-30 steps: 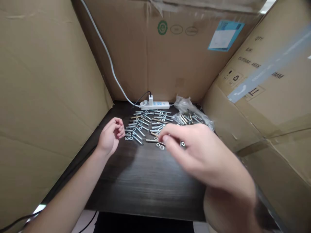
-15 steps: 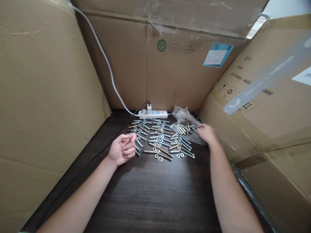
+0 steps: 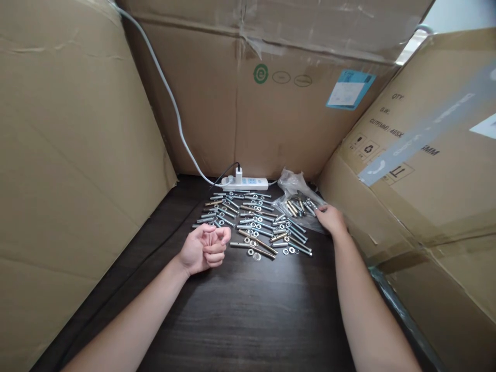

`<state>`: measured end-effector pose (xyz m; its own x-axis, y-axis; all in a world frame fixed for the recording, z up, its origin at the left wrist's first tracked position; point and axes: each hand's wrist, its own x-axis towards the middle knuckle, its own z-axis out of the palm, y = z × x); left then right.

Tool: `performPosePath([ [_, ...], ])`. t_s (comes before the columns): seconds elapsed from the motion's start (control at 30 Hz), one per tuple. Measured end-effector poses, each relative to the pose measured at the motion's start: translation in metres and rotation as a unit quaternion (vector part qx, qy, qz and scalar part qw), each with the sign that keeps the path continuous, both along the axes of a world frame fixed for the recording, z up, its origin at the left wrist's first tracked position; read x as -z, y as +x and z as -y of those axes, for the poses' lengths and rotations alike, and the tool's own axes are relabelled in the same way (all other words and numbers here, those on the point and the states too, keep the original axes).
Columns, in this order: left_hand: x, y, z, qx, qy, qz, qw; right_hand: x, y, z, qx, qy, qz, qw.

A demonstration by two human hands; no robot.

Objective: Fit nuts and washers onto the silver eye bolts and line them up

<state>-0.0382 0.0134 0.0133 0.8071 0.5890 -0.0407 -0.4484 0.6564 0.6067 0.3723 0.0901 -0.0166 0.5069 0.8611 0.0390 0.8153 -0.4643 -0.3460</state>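
Observation:
My left hand (image 3: pixel 205 249) is held palm up in front of the rows, its fingers curled in; whatever it may hold is hidden. At the right edge of a clear plastic bag (image 3: pixel 289 181), my right hand (image 3: pixel 331 218) has its fingertips closed together beside the loose bolts (image 3: pixel 296 205) lying on the bag. What is pinched there is too small to make out. Between the hands lie rows of long silver bolts (image 3: pixel 300 248), metal sleeves (image 3: pixel 246 245), washers (image 3: pixel 285 251) and nuts (image 3: pixel 250 252). Some sleeves are brass-coloured.
A white power strip (image 3: pixel 261 183) with a plugged-in charger (image 3: pixel 238 175) stands behind the rows. A black cable (image 3: pixel 166 240) crosses the dark table (image 3: pixel 248 315) on the left. Cardboard walls (image 3: pixel 201 103) surround the table at the back, left and right.
My left hand has moved right and slightly nearer to me, fingers still curled. My right hand has drawn back slightly at the bag's edge. The view has shifted a little.

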Motion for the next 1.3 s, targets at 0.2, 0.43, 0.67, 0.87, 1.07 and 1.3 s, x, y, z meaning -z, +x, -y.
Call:
performPosePath([
  [0.2, 0.000, 0.000, 0.000, 0.011, 0.004, -0.004, 1.000, 0.006, 0.000, -0.003, 0.009, 0.036, -0.051, 0.998],
  [0.43, 0.000, 0.000, -0.003, 0.017, 0.016, -0.022, 0.999, -0.013, -0.001, 0.008, -0.010, 0.151, -0.191, 0.970],
  [0.67, -0.001, 0.009, 0.000, -0.045, 0.110, -0.121, 0.985, -0.042, -0.072, 0.050, -0.146, 0.211, -0.372, 0.892],
  [0.87, 0.008, 0.038, 0.016, -0.210, 0.294, -0.245, 0.899, -0.034, -0.159, 0.100, -0.322, 0.200, -0.386, 0.841],
  [1.07, 0.017, 0.044, 0.019, -0.228, 0.355, -0.271, 0.865, -0.025, -0.179, 0.114, -0.401, 0.181, -0.298, 0.847],
  [1.3, 0.018, 0.046, 0.025, -0.224, 0.464, -0.307, 0.800, -0.024, -0.183, 0.117, -0.454, 0.145, -0.237, 0.846],
])
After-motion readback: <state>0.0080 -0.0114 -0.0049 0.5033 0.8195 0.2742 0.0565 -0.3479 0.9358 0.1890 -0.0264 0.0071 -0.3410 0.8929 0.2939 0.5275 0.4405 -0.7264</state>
